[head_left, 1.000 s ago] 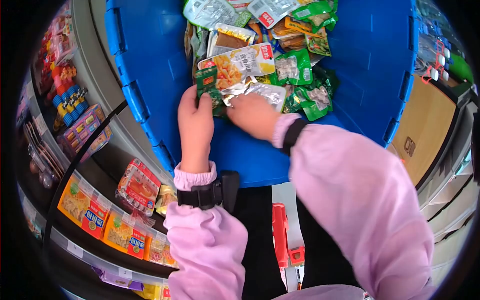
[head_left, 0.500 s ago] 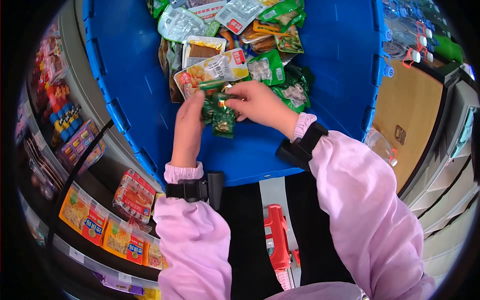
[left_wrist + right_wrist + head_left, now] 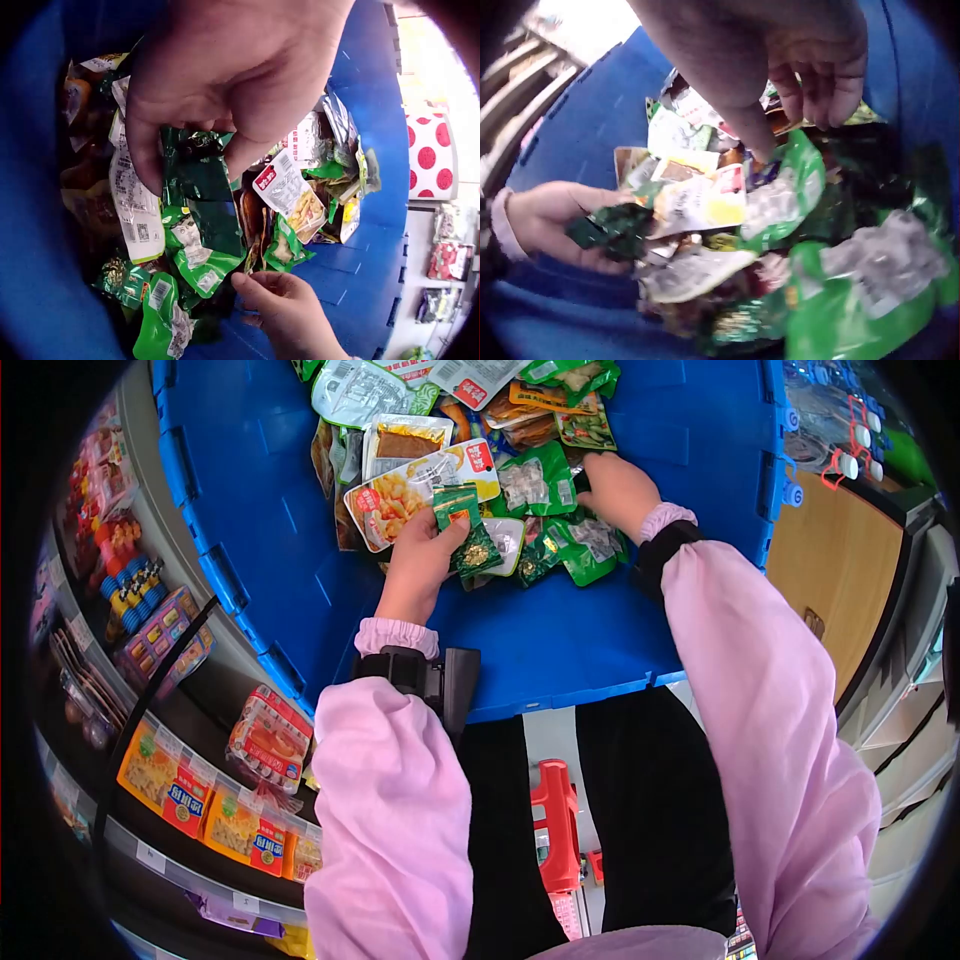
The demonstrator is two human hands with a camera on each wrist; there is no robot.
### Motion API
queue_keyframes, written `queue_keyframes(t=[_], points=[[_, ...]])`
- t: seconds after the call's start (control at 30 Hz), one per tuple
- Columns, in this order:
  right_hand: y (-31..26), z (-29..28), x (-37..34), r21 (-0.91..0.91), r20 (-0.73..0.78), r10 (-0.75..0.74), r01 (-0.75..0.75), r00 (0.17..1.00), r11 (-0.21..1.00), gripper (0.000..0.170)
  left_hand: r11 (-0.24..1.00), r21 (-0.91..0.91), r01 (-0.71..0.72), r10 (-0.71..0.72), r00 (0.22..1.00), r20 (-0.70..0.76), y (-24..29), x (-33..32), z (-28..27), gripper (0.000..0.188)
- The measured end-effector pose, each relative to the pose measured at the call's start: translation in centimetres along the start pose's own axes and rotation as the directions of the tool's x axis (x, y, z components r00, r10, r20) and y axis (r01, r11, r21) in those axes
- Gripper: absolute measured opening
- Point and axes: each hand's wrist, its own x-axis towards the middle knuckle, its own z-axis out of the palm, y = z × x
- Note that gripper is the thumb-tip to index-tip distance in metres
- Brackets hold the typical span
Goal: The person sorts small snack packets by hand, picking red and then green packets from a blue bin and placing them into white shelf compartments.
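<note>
My left hand pinches dark green snack packets between thumb and fingers, over the near side of a pile of snack pouches. In the left wrist view the dark backs of the packets hang below the fingers. My right hand reaches to the pile's right side, beside a bright green pouch with a clear window. From the right wrist view, its thumb and loosely bent fingers stand apart, with nothing visible between them. A white and yellow pouch lies just beyond the left hand.
A blue crate surrounds the pile, its near wall in front of my body. Shelves with boxed snacks stand on the left. Bottles and a wooden panel are on the right.
Both hands were together at the green packets half a second ago. My right hand has since moved right across the pile, while the left keeps the packets, now shifted slightly right.
</note>
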Motion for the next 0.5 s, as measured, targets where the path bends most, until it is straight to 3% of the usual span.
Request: queue_keyframes(t=[0.07, 0.17, 0.27, 0.3, 0.33, 0.37, 0.43, 0.5], points=[[0.6, -0.3, 0.2, 0.002, 0.078, -0.016, 0.015, 0.997, 1.000, 0.022, 1.000, -0.026, -0.017, 0.017, 1.000, -0.017, 0.4, -0.6, 0.5, 0.023], [-0.1, -2.7, -0.9, 0.075, 0.025, -0.031, 0.029, 0.999, 0.997, 0.019, 0.996, 0.036, -0.083, 0.086, 0.991, -0.101, 0.8, -2.2, 1.2, 0.021], [-1.9, -6.4, -3.9, 0.404, -0.020, -0.056, 0.059, 0.998, 0.913, 0.021, 0.948, 0.186, -0.259, 0.292, 0.940, -0.179, 1.3, -4.4, 2.5, 0.018], [-2.6, -7.3, -5.2, 0.471, -0.095, -0.117, 0.148, 0.989, 0.870, 0.024, 0.913, 0.244, -0.328, 0.377, 0.906, -0.194, 1.6, -5.3, 3.1, 0.018], [-3.6, -8.5, -6.6, 0.598, -0.005, -0.081, 0.068, 0.997, 0.799, 0.023, 0.877, 0.299, -0.377, 0.447, 0.868, -0.214, 2.1, -6.3, 4.1, 0.015], [-4.7, -10.1, -8.0, 0.757, 0.140, -0.035, -0.084, 0.990, 0.648, 0.023, 0.843, 0.374, -0.386, 0.484, 0.848, -0.217, 2.5, -7.2, 4.7, 0.015], [-6.4, -11.8, -10.6, 0.915, 0.362, -0.032, -0.349, 0.932, 0.202, 0.022, 0.778, 0.457, -0.432, 0.558, 0.809, -0.186, 3.8, -9.4, 6.8, 0.015], [-7.3, -13.4, -12.5, 0.937, 0.314, 0.021, -0.313, 0.949, 0.158, 0.024, 0.798, 0.396, -0.454, 0.557, 0.806, -0.198, 5.0, -11.5, 8.7, 0.017]])
